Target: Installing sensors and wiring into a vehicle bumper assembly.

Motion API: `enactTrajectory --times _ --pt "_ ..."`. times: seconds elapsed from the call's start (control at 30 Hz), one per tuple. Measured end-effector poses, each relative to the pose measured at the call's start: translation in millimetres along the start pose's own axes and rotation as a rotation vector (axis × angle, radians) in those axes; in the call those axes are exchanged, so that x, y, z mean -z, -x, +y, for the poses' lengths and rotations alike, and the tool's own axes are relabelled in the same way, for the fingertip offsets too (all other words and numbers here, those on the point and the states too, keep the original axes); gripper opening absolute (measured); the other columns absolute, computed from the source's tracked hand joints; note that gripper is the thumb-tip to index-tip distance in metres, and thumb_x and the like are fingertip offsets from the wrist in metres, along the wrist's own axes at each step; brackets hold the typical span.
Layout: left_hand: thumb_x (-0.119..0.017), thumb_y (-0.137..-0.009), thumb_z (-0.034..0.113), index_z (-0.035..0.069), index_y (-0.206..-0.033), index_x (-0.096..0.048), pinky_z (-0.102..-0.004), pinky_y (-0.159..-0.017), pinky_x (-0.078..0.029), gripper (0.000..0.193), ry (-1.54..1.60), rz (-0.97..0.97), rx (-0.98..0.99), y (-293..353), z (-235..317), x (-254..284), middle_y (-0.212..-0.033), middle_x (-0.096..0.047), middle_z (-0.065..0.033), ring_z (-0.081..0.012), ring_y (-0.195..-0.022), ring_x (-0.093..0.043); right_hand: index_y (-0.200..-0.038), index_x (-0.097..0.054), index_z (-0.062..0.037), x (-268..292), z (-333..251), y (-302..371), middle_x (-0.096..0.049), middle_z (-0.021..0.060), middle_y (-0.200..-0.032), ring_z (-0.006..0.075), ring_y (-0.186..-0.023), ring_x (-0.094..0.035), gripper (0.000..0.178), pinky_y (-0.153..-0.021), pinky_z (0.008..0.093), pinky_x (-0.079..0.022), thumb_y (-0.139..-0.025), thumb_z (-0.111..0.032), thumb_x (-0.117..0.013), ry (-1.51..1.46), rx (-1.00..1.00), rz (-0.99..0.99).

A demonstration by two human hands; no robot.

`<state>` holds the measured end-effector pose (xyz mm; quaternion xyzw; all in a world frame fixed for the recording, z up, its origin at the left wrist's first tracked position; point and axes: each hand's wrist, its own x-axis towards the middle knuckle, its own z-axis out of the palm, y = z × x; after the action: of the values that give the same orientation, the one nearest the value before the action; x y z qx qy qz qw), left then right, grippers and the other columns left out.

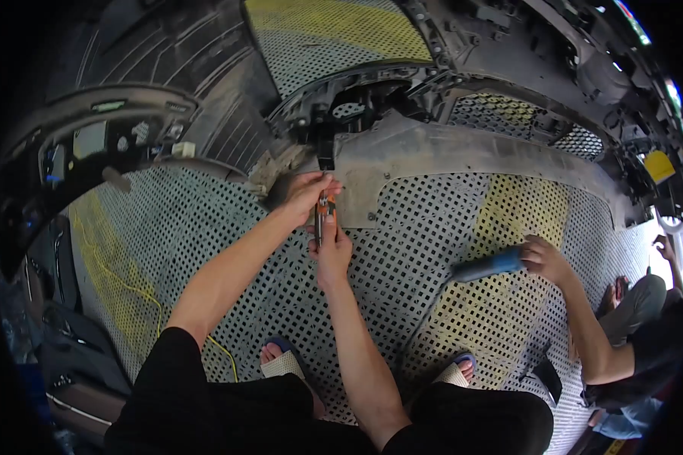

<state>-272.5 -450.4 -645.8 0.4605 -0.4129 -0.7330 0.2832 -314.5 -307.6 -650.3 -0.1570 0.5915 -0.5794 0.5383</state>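
A large dark bumper cover [463, 148] arches across the area in front of me, its dusty inner side showing. Below a black bracket [325, 148] on its near edge, my two hands are close together. My right hand [334, 258] is wrapped round a slim hand tool [319, 220] with orange and metallic parts; its exact kind is too small to tell. Just above it, my left hand [307, 196] is closed, fingertips pinched at the tool's upper end beneath the bracket. What those fingertips grip is partly hidden.
At right, a co-worker's hand [542, 259] holds a blue and grey corded power tool [489, 265] low over the perforated mat [417, 227]. More dark car panels [76, 334] lie at left, beside a yellow cord [152, 297]. A flat black object [548, 379] lies at lower right.
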Motion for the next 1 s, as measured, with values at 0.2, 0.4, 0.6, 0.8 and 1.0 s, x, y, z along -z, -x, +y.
enactTrajectory --times 0.2,0.4,0.6,0.8,1.0 --pt "-0.064 -0.101 0.018 -0.004 -0.116 -0.062 -0.0301 -0.084 -0.058 0.027 -0.055 0.073 -0.025 14 8 38 -0.107 -0.073 -0.0159 -0.0181 -0.094 -0.071 -0.118 -0.059 -0.0045 -26 19 3 -0.067 0.0107 -0.094 0.012 -0.06 -0.05 0.036 -0.049 0.0242 -0.037 -0.107 -0.038 -0.049 -0.734 -0.202 -0.212" --pt "-0.065 -0.1 0.022 0.0 -0.114 -0.064 -0.0285 -0.078 -0.055 0.026 -0.084 0.047 -0.012 7 5 20 -0.106 -0.073 -0.0106 -0.0159 -0.095 -0.069 -0.119 -0.06 -0.0051 -13 15 -4 -0.067 0.0089 -0.097 0.0131 -0.062 -0.054 0.039 -0.053 0.0242 -0.042 -0.108 -0.04 -0.045 -0.889 -0.231 -0.189" --pt "-0.069 -0.097 0.028 0.001 -0.12 -0.063 -0.0302 -0.077 -0.054 0.036 -0.12 0.016 -0.031 1 -5 45 -0.106 -0.071 -0.0086 -0.0144 -0.093 -0.068 -0.108 -0.067 -0.0036 -30 32 -17 -0.066 0.0055 -0.082 0.0137 -0.057 -0.064 0.045 -0.046 0.0271 -0.048 -0.102 -0.046 -0.057 -0.117 0.039 0.115" --pt "-0.065 -0.101 0.025 0.0 -0.117 -0.062 -0.025 -0.071 -0.052 0.031 -0.059 0.034 -0.085 -10 -17 48 -0.101 -0.071 -0.0074 -0.012 -0.084 -0.067 -0.093 -0.063 -0.0051 -30 18 -12 -0.054 -0.0017 -0.065 0.007 -0.047 -0.051 0.048 -0.042 0.0228 -0.04 -0.1 -0.052 -0.058 -0.206 0.0 0.033" --pt "-0.067 -0.099 0.027 0.003 -0.115 -0.064 -0.0243 -0.06 -0.049 0.03 -0.076 0.071 -0.077 -21 -24 46 -0.099 -0.072 -0.006 -0.0104 -0.083 -0.066 -0.101 -0.063 -0.0069 -34 21 -14 -0.058 -0.0019 -0.072 0.0063 -0.049 -0.051 0.044 -0.042 0.0221 -0.035 -0.1 -0.051 -0.059 -0.456 -0.064 -0.001"
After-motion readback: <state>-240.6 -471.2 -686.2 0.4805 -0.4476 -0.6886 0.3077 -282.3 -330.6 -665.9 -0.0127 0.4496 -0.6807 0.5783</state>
